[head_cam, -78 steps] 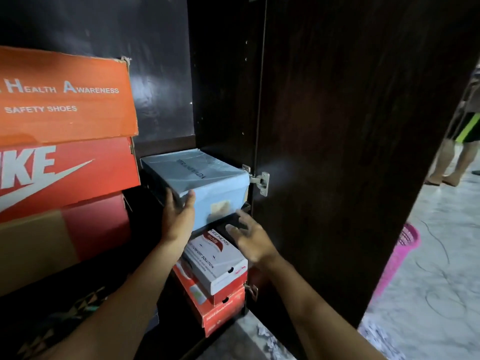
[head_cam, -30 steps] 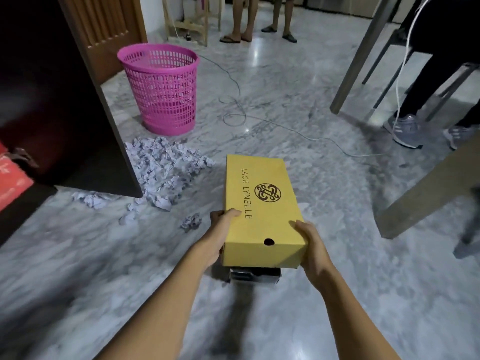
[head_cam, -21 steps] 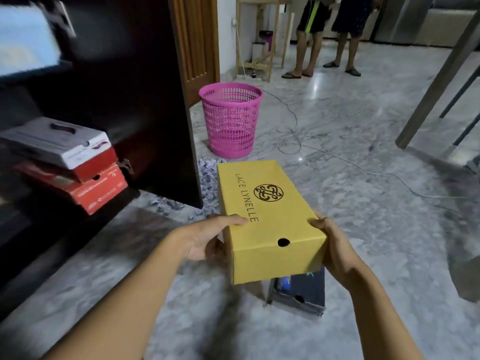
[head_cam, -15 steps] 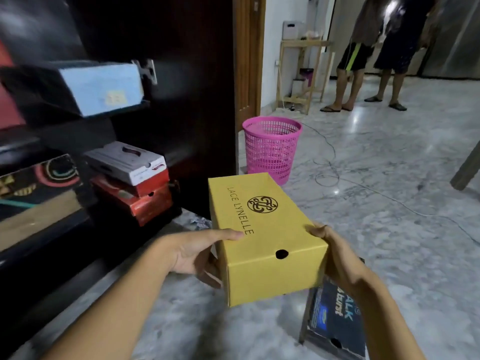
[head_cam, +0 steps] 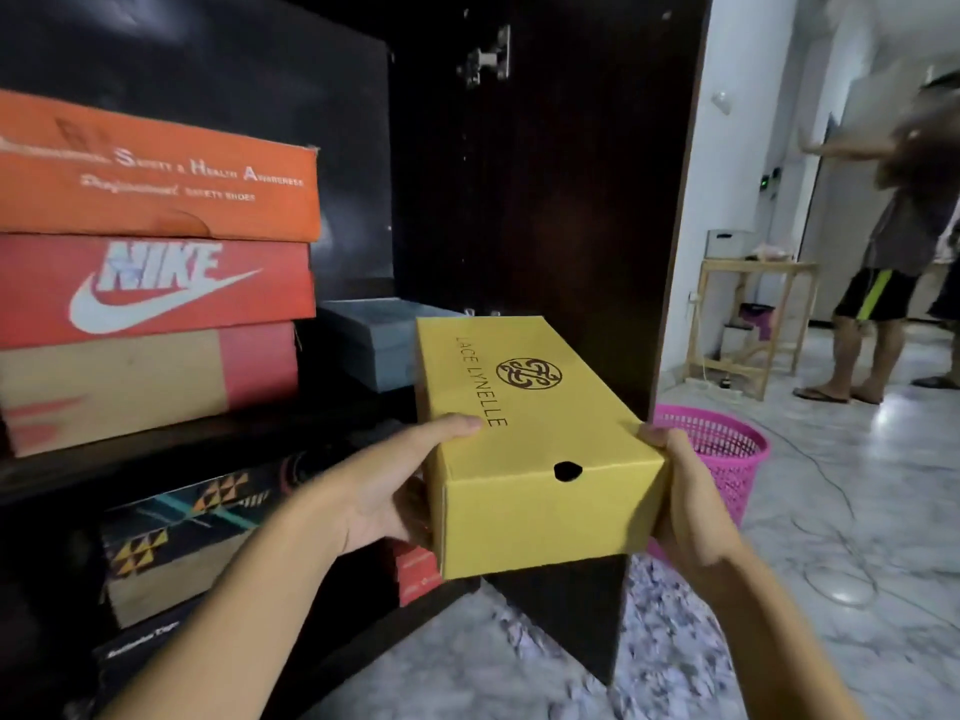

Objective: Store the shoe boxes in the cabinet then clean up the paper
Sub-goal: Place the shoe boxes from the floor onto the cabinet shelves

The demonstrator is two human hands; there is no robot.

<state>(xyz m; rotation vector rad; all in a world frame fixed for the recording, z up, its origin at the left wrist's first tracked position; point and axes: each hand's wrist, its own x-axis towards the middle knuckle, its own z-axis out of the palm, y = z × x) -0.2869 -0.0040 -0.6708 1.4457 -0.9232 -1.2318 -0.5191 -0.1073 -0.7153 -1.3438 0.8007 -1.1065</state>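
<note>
Your left hand (head_cam: pixel 384 504) and right hand (head_cam: pixel 685 511) clamp the yellow box (head_cam: pixel 530 439) by its long sides at frame centre, before the open cabinet (head_cam: pixel 545 174). Stiff cardboard, probably light; keep grip low on both walls.

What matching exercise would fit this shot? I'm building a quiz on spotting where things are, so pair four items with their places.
Things:
1. yellow box
2. orange box
3. blue-grey box
4. pink basket

Places:
A. on the floor beside the cabinet door
B. top of the left stack
C. held between left hand and right hand
D. on the shelf behind the held box

Pairs: 1-C, 2-B, 3-D, 4-A
</note>
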